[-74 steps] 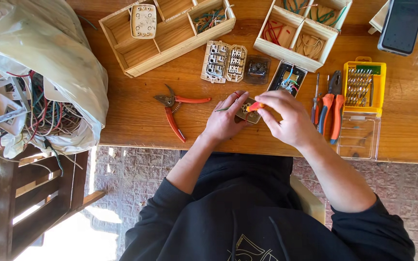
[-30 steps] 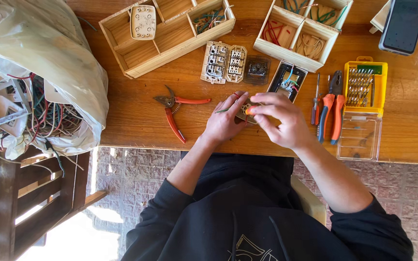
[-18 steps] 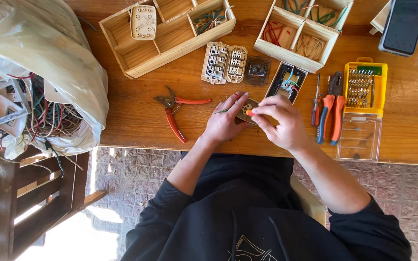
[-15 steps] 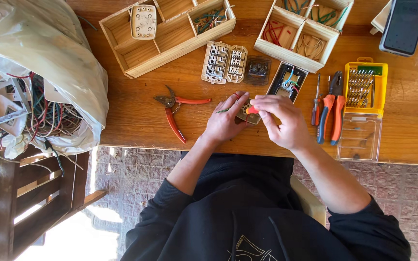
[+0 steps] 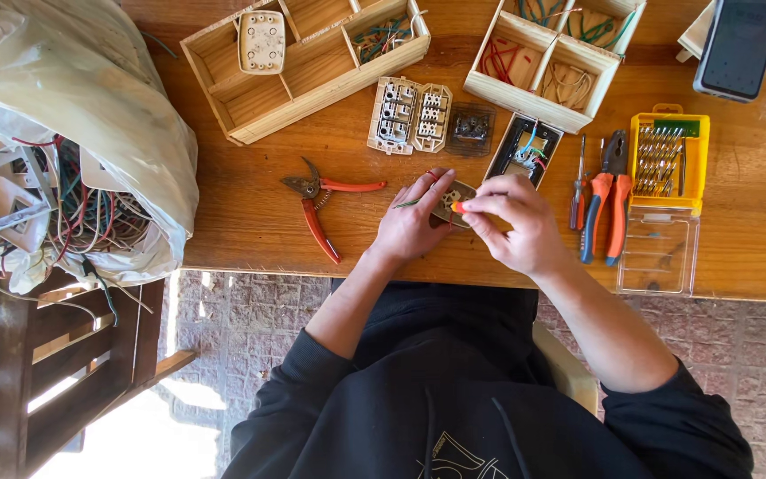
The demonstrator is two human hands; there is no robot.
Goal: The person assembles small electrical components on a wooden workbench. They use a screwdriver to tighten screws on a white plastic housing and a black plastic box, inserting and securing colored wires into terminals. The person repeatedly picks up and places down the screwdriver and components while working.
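Just below the middle of the frame, a small brownish switch part (image 5: 452,202) is being held slightly above the table (image 5: 250,222) edge, with a green wire (image 5: 406,204) trailing out to its left. It looks light, stiff and a little fiddly: hard plastic with small metal contacts, likely brittle at the thin edges and easy to let slip, so it is best taken by its outer rim rather than by the contacts or the wire.

The left hand (image 5: 410,226) is cradling the part from the left and below, its grip closed around the rim. The right hand (image 5: 516,226) is pinching a small orange-tipped tool (image 5: 459,208), probably a little screwdriver, and pressing its end against the part; that grip is narrow and tight on the tool.

To the left of the hands, red-handled cutters (image 5: 321,204) are lying open on the table. Above, two white socket modules (image 5: 410,115) and a dark one are sitting beside a black frame with coloured wires (image 5: 525,153). To the right, orange-handled pliers (image 5: 606,195) are resting next to a yellow bit case (image 5: 668,160) with its clear lid folded down. Two wooden divided trays (image 5: 308,66) are occupying the upper part, and a pale bag of tangled wires (image 5: 73,133) is filling the upper left.
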